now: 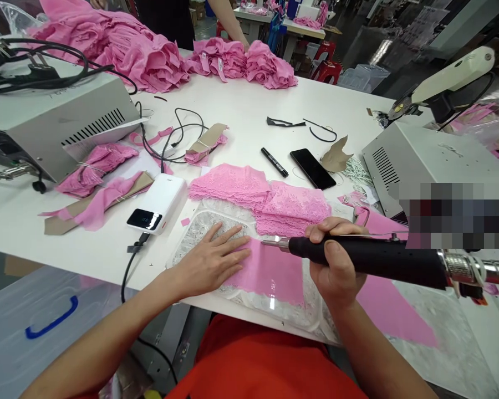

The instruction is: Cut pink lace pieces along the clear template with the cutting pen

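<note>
My left hand lies flat with fingers stretched over the left part of a pink fabric piece. That piece rests on a clear plastic sheet with a patterned, scuffed surface. My right hand is wrapped round a thick black handheld tool with a tapered metal tip. The tip points left and is at the fabric's upper edge, close to my left fingertips; I cannot tell whether it touches. Just beyond lie two stacks of pink lace pieces, a left stack and a right stack.
A white power bank with a cable stands left, near a grey machine box. A marker and a phone lie behind the lace. Another grey box is at right. Pink garments are heaped at the back, beside another person's arm.
</note>
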Demonstrator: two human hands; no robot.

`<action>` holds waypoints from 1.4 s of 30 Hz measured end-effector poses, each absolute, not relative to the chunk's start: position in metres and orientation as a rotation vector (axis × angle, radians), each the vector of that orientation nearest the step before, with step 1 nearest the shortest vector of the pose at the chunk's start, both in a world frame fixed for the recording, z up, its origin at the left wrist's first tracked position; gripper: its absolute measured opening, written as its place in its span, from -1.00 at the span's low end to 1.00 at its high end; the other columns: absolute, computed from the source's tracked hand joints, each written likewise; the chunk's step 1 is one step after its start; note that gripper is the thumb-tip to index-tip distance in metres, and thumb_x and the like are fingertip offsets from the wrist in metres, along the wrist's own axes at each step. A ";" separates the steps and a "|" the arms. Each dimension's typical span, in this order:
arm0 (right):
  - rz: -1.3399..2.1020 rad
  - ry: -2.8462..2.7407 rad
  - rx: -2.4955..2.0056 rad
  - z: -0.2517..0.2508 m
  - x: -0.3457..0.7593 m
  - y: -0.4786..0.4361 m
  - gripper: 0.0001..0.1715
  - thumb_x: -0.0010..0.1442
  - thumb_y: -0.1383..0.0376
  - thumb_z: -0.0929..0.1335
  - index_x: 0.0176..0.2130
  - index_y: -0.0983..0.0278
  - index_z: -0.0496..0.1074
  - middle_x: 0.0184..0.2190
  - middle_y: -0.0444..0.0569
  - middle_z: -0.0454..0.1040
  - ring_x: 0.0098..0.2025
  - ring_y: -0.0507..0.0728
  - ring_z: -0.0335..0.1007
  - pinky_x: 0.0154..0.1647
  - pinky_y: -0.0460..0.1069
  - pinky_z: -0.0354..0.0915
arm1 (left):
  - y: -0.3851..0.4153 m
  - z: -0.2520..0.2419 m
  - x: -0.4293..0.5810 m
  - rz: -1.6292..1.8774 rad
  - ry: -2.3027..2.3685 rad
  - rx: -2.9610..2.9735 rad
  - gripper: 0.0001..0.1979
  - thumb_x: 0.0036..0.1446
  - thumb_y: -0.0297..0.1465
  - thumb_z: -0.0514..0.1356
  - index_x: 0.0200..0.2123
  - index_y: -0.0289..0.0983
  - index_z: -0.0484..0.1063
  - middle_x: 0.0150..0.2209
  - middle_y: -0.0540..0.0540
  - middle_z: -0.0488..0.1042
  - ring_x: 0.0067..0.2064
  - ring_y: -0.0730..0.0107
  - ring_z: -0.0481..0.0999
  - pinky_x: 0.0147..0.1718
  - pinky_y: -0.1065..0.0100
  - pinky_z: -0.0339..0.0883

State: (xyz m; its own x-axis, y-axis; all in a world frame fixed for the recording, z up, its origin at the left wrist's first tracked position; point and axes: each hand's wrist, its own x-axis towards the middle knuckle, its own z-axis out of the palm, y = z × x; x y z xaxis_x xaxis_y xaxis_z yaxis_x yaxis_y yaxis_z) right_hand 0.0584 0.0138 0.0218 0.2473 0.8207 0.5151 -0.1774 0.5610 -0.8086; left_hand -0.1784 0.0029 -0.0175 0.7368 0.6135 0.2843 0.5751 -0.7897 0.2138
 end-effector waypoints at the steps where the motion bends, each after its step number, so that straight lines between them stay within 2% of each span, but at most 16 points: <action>1: 0.760 -1.123 -0.702 0.022 0.058 0.014 -0.87 0.09 0.37 0.39 -0.30 0.21 0.37 -0.32 -0.16 0.35 -0.41 -0.02 0.32 -0.28 0.02 0.34 | 0.003 -0.017 -0.178 0.522 0.969 2.825 -0.66 0.41 -0.35 0.00 0.14 -0.24 0.41 0.25 -0.13 0.36 0.37 0.06 0.16 0.33 -0.15 -0.03; 10: 0.685 -1.042 -0.741 0.029 0.071 0.015 -0.86 -0.01 0.33 0.37 -0.34 0.21 0.38 -0.36 -0.15 0.34 -0.47 -0.01 0.28 -0.34 0.03 0.33 | 0.003 -0.016 -0.180 0.506 0.981 2.826 -0.66 0.42 -0.35 0.00 0.15 -0.23 0.41 0.24 -0.12 0.36 0.36 0.05 0.18 0.33 -0.12 0.00; 25: 0.710 -1.106 -0.730 0.025 0.078 0.013 -0.87 0.06 0.36 0.39 -0.32 0.22 0.37 -0.35 -0.15 0.36 -0.44 -0.01 0.30 -0.33 0.02 0.33 | 0.004 -0.019 -0.181 0.567 0.943 2.847 -0.66 0.40 -0.39 0.00 0.15 -0.23 0.41 0.24 -0.11 0.36 0.38 0.10 0.13 0.36 -0.08 -0.06; 31: 0.601 -1.040 -0.788 0.034 0.097 0.012 -0.89 0.00 0.34 0.37 -0.36 0.23 0.37 -0.36 -0.14 0.35 -0.46 -0.01 0.29 -0.34 0.02 0.32 | 0.005 -0.023 -0.182 0.651 0.941 2.824 -0.65 0.37 -0.43 0.05 0.17 -0.20 0.39 0.23 -0.11 0.38 0.40 0.14 0.08 0.37 -0.04 -0.10; 36: 0.521 -1.008 -0.844 0.035 0.116 0.007 -0.88 -0.03 0.33 0.37 -0.38 0.24 0.37 -0.39 -0.13 0.35 -0.49 -0.01 0.26 -0.40 0.00 0.29 | 0.007 -0.020 -0.182 0.721 0.899 2.843 -0.65 0.36 -0.47 0.05 0.17 -0.23 0.38 0.21 -0.12 0.40 0.39 0.17 0.11 0.38 0.02 -0.08; 42: 0.569 -1.034 -0.796 0.027 0.117 0.007 -0.88 -0.01 0.35 0.37 -0.36 0.24 0.38 -0.38 -0.13 0.36 -0.47 -0.01 0.28 -0.37 0.01 0.31 | -0.007 -0.002 -0.160 0.717 0.825 2.929 -0.69 0.34 -0.53 0.05 0.10 -0.33 0.41 0.18 -0.16 0.44 0.34 0.18 0.22 0.38 0.05 -0.09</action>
State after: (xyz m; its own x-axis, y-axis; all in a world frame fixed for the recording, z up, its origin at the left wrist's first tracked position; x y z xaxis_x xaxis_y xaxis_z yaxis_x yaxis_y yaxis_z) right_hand 0.1173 0.0066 0.0269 0.4137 0.7419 0.5276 -0.0494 0.5970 -0.8007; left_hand -0.1605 -0.0070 -0.0018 0.7555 0.4980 0.4257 0.4909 -0.8606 0.1354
